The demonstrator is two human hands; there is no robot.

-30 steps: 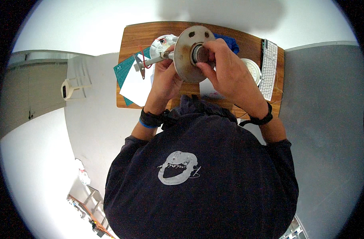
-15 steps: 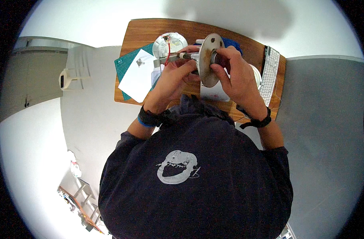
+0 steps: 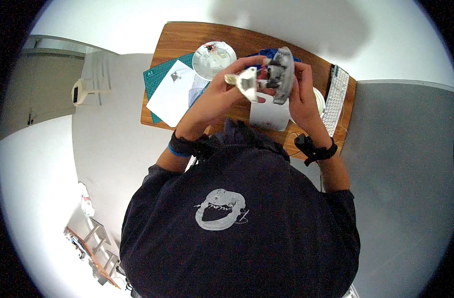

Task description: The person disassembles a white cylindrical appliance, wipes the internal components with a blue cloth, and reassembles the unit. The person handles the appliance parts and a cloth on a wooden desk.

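Observation:
Both my hands hold up a round metal heating plate (image 3: pixel 285 74) above the table, its underside with dark parts and red wires turned to the left. My left hand (image 3: pixel 217 98) is closed at the left of it, by a pale metal bracket (image 3: pixel 247 84) that sticks out from the plate; some fingers are hidden behind the parts. My right hand (image 3: pixel 303 99) grips the plate's right side. The plate is smeared by motion. Beyond my left hand lies a white round plastic base (image 3: pixel 215 62) with small wires at its rim.
On the wooden table (image 3: pixel 182 35) lie a green cutting mat (image 3: pixel 150 82), a white paper sheet (image 3: pixel 170 99) and a silver flat panel (image 3: pixel 267 115). A blue cloth (image 3: pixel 267 52) is behind the heating plate. At right are a white keyboard (image 3: pixel 336 102) and a white round thing (image 3: pixel 319 102).
The heating plate has turned: its stained face was toward my right hand's fingers, and now its wired underside shows more. My right hand moved from the centre knob to the rim.

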